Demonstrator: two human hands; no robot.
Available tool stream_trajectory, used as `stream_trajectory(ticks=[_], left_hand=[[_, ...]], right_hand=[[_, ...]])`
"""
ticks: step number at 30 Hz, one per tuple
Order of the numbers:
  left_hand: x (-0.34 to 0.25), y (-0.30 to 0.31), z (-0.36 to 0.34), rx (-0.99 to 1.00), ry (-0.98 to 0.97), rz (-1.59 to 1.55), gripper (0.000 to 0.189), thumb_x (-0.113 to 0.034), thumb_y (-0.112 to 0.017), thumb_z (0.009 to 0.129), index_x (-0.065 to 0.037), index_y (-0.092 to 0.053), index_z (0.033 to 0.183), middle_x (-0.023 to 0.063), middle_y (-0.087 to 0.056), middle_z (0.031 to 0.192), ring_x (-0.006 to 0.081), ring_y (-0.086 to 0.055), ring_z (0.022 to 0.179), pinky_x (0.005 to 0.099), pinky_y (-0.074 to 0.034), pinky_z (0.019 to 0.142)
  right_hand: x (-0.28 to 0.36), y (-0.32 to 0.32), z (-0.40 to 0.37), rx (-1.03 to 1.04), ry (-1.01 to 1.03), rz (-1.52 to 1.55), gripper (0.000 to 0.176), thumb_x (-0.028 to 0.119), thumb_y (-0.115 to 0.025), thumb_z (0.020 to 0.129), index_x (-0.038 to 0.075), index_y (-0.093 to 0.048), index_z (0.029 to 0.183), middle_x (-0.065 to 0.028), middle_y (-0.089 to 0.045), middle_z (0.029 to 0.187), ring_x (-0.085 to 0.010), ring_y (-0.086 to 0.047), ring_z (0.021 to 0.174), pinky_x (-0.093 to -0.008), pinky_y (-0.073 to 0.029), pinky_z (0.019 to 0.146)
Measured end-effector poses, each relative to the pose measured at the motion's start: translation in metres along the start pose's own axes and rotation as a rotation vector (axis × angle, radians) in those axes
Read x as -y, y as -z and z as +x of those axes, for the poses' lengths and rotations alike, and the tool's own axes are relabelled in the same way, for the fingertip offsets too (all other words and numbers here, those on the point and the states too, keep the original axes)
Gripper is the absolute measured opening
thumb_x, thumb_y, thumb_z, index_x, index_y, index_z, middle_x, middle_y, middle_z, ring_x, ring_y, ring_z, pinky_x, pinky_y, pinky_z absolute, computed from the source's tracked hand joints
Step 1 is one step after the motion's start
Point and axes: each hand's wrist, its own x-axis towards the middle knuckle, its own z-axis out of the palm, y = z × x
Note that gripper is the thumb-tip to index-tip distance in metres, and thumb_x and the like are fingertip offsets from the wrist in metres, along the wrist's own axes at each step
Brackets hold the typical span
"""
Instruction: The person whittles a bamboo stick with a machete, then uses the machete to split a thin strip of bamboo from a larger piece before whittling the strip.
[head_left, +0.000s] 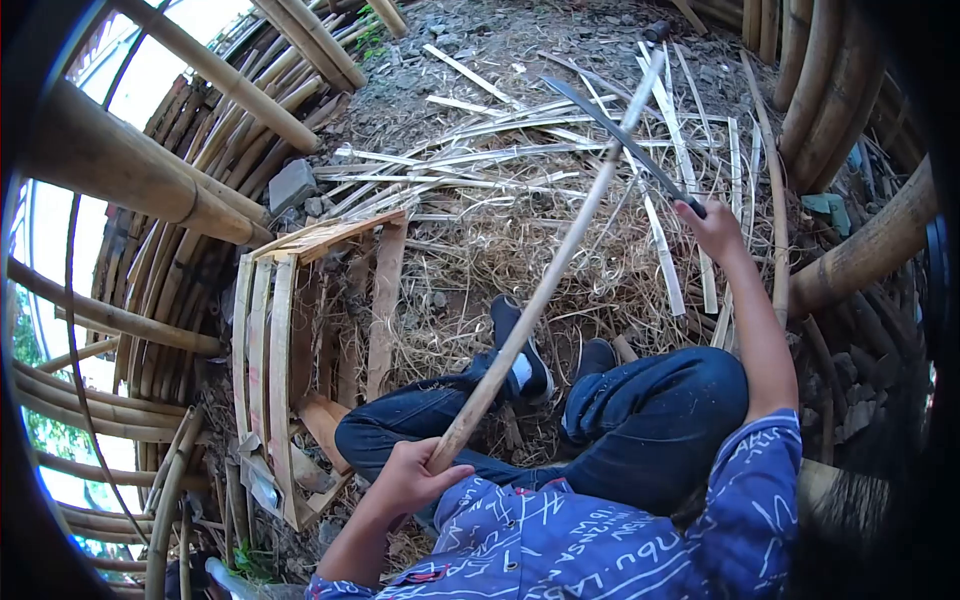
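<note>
My left hand (412, 478) is closed around the near end of a long bamboo pole (545, 292), close to my lap. The pole slants away to the upper right over my legs, its far end above the scattered strips. In my right hand (716, 232) is the dark handle of a machete (655, 172), with the fingers wrapped round it. Its long, slightly curved blade points to the upper left and crosses the pole in this view, near the pole's far part.
Pale split bamboo strips (668, 262) and curly shavings (490, 250) cover the ground ahead. A wooden crate (264, 345) stands at my left, with a grey block (291, 186) beyond it. Bamboo poles (190, 190) are stacked along the left, and thick ones (835, 90) stand at the right.
</note>
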Motion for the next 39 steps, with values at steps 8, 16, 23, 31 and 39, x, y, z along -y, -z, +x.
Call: stream_trajectory(ticks=[8,16,23,31,39], left_hand=[[0.002,-0.006,0.035,-0.095,-0.020,0.120,0.030,-0.023,-0.078,0.081,0.001,-0.059,0.084,0.0028,-0.050,0.061,0.0079,-0.044,0.059,0.0277,-0.041,0.052],[-0.007,-0.010,0.052,-0.164,-0.059,-0.183,0.030,-0.018,-0.076,0.083,0.000,-0.058,0.100,-0.0029,-0.054,0.068,0.0027,-0.047,0.059,0.0210,-0.037,0.052],[-0.012,-0.015,0.050,0.018,0.012,-0.457,0.037,-0.017,-0.077,0.079,0.000,-0.056,0.105,-0.0069,-0.048,0.069,0.0003,-0.043,0.057,0.0188,-0.034,0.048],[-0.004,-0.027,0.056,0.118,0.096,-0.517,0.023,-0.011,-0.070,0.085,-0.006,-0.051,0.096,-0.0066,-0.047,0.067,0.0012,-0.043,0.052,0.0193,-0.031,0.043],[0.035,-0.061,0.066,0.086,0.122,-0.343,0.023,-0.011,-0.068,0.083,-0.001,-0.056,0.100,-0.0001,-0.055,0.071,0.0070,-0.049,0.059,0.0267,-0.040,0.051]], right_hand=[[0.065,0.008,-0.019,0.217,0.215,-0.054,0.072,0.079,-0.056,0.075,0.009,-0.065,0.068,-0.0091,-0.062,0.060,-0.0248,-0.065,0.059,-0.0384,-0.050,0.060],[0.152,0.007,-0.039,0.341,0.580,-0.122,0.067,0.076,-0.059,0.075,0.010,-0.067,0.070,-0.0104,-0.062,0.060,-0.0293,-0.066,0.061,-0.0408,-0.051,0.062],[0.175,0.008,-0.064,0.462,0.611,-0.087,0.066,0.074,-0.057,0.078,0.009,-0.067,0.070,-0.0138,-0.062,0.059,-0.0342,-0.065,0.062,-0.0437,-0.051,0.063],[0.161,-0.016,-0.063,0.618,0.578,-0.165,0.074,0.078,-0.051,0.077,0.007,-0.068,0.069,-0.0171,-0.064,0.064,-0.0373,-0.065,0.068,-0.0456,-0.051,0.065],[0.154,-0.043,-0.063,0.799,0.596,-0.312,0.072,0.075,-0.053,0.079,0.005,-0.069,0.071,-0.0189,-0.062,0.063,-0.0385,-0.064,0.065,-0.0464,-0.051,0.065]])
